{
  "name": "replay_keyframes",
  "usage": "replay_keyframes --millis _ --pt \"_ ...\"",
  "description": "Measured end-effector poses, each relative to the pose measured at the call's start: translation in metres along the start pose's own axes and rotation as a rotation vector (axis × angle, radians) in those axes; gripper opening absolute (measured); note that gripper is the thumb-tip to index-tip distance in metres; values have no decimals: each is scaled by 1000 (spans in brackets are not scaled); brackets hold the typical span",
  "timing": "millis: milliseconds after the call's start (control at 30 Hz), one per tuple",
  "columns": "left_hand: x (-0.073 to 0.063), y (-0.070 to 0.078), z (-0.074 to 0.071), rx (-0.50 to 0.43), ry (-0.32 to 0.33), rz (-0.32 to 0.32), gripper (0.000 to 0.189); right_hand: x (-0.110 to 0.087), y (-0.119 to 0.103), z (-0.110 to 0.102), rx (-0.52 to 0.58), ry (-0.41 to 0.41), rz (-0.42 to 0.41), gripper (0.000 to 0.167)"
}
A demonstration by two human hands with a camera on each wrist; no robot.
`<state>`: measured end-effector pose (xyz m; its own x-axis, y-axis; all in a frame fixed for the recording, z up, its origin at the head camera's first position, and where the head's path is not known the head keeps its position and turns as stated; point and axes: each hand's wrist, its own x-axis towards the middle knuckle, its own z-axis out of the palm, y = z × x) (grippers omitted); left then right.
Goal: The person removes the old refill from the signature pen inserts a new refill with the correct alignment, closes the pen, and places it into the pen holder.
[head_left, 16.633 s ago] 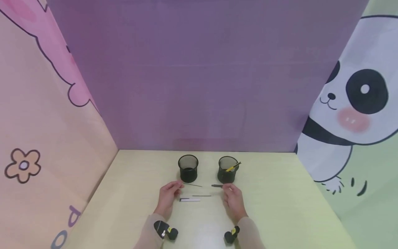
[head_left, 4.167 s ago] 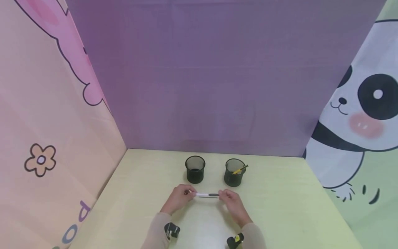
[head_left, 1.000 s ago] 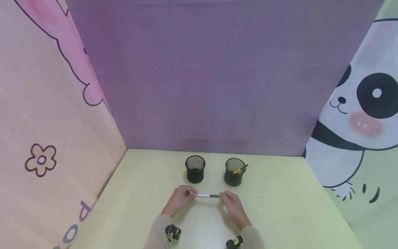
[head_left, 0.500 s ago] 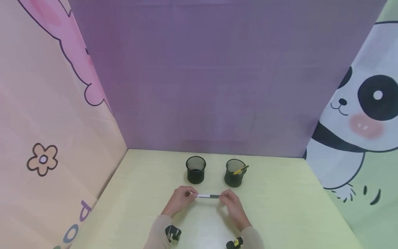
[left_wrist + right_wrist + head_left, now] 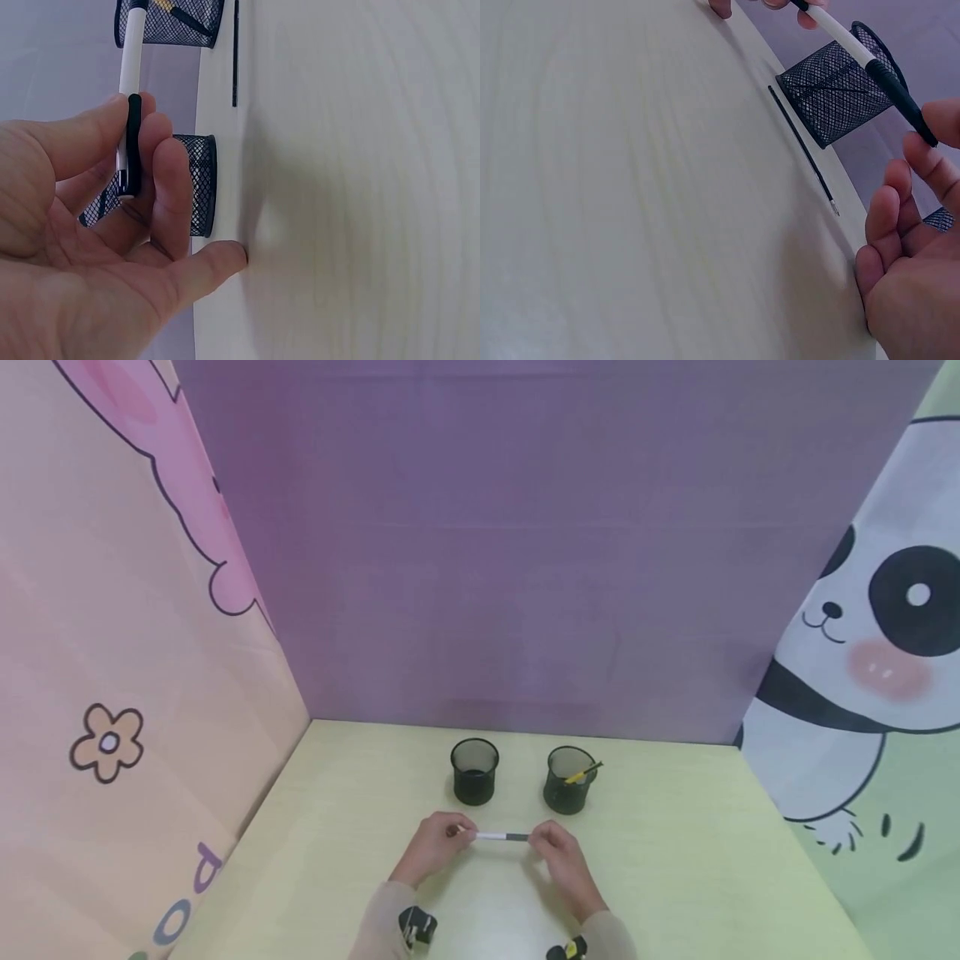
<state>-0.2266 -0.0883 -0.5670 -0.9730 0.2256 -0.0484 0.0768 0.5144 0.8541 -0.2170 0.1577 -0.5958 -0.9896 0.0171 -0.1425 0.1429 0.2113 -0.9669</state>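
Observation:
A white pen [image 5: 491, 837] with a black clip and a black grip section is held level between both hands above the table. My left hand [image 5: 438, 842] pinches its clip end between thumb and fingers; the clip [image 5: 133, 142] shows in the left wrist view. At the other end, the thumb and forefinger of my right hand [image 5: 561, 858] pinch the tip of the black grip [image 5: 896, 94]. Below the pen, a thin black ink refill [image 5: 806, 150] with a metal tip lies on the table, hardly seen behind the pen in the head view.
Two black mesh pen cups stand beyond the hands: a left cup [image 5: 474, 787] and a right cup [image 5: 566, 797]. A yellow and black stick [image 5: 583, 772] leans out of the right one. A purple panel [image 5: 495, 568] rises behind the pale table [image 5: 675, 827].
Long before, the left hand held a thin rod, the right a black grip piece, and the white barrel lay on the table. Since then barrel and grip form one pen; lately the hands barely move.

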Motion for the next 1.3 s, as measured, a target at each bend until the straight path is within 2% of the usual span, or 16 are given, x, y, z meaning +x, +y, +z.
replay_keyframes --millis 267,533,767,1200,1300 --pt "-2 2 1 -14 -6 -24 14 2 0 -1 -43 -23 48 33" --pt "-3 5 -2 -8 4 -19 12 3 0 -2 -27 -38 44 20" --pt "-4 3 -2 12 9 -15 12 4 4 -2 -59 -46 28 18" --pt "-4 3 0 45 9 14 12 2 2 0 -141 -64 52 29" --pt "-4 4 -1 46 11 2 11 2 2 0 -136 -67 51 31"
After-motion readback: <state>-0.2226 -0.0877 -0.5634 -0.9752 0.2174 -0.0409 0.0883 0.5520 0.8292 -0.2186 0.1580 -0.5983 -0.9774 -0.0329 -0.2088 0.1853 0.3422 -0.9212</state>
